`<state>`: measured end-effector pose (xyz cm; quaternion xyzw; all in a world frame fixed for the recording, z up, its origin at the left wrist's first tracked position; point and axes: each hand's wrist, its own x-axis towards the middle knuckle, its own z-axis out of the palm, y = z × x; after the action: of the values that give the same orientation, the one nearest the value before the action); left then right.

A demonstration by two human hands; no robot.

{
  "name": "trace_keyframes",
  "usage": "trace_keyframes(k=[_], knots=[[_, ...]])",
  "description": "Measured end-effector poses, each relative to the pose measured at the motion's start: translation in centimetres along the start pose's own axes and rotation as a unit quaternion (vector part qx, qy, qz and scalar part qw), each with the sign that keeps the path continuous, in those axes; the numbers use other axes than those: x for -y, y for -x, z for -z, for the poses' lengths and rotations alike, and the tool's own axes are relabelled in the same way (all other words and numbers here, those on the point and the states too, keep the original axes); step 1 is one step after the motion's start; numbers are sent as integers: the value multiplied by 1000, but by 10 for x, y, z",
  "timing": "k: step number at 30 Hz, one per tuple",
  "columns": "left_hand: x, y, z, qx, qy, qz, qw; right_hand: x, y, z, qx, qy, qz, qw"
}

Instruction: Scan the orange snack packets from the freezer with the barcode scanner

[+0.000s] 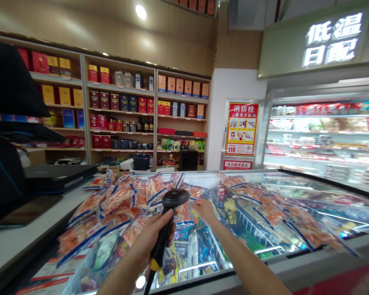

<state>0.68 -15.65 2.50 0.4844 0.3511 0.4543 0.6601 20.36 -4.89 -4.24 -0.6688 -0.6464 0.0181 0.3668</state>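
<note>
Barcode scanner [176, 198] sits clamped in your left grip [153, 231], likely upright to clear blue-edged packets [119, 197]; whether your right grip [206, 211], at three o'clock, pinches one is unclear.

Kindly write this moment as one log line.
left hand: holds black scanner; right hand: at blue-edged packet, grip unclear; below: freezer

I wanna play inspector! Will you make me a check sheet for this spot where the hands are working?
Surface: glass-topped freezer case, packets visible through the glass.
Job's things: black barcode scanner; clear bags with orange contents, piled on top.
Clutter: dark flat device on the white counter.
Grippers: left hand grips the scanner; right hand reaches the bags, grip unclear.
Cables: one black cable from the scanner's handle.
Surroundings: boxes on shelves, red wall sign, chilled display.
</note>
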Motion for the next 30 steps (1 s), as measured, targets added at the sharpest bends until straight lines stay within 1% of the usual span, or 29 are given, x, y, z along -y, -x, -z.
trace_keyframes(k=[4, 6, 8, 11, 14, 16, 18, 21, 22, 23, 24, 25, 27, 29, 30], knots=[[12, -10, -17, 22, -5, 23, 999, -49, 0, 44, -45, 19, -59, 997], [18, -15, -27, 31, -5, 36, 999, -78, 5, 67, -66, 58, -90, 992], [22, -19, -37, 42, -6, 50, 998, -104, 12, 87, -85, 119, -118, 982], [28, -25, -50, 55, -8, 59, 997, -135, 24, 111, -124, 227, -156, 953], [31, -29, -61, 66, -12, 61, 996, -155, 35, 125, -157, 301, -201, 919], [32, -30, -65, 69, -14, 62, 996, -163, 39, 126, -137, 323, -221, 910], [33, -30, -67, 64, -14, 60, 996, -165, 42, 119, -82, 324, -206, 920], [33, -31, -67, 54, -14, 63, 996, -158, 41, 100, 12, 285, -122, 951], [33, -31, -66, 50, -13, 64, 997, -153, 41, 95, 31, 264, -95, 959], [32, -32, -65, 47, -11, 65, 997, -149, 40, 91, 35, 243, -75, 966], [32, -33, -63, 46, -11, 66, 997, -145, 39, 89, 23, 224, -64, 972], [31, -34, -62, 48, -11, 68, 997, -143, 38, 90, -3, 209, -60, 976], [30, -35, -58, 50, -12, 68, 996, -143, 37, 98, -77, 201, -80, 973], [29, -35, -55, 54, -11, 66, 996, -150, 38, 112, -147, 230, -128, 954], [29, -35, -54, 53, -8, 65, 996, -155, 39, 119, -167, 249, -163, 940]])
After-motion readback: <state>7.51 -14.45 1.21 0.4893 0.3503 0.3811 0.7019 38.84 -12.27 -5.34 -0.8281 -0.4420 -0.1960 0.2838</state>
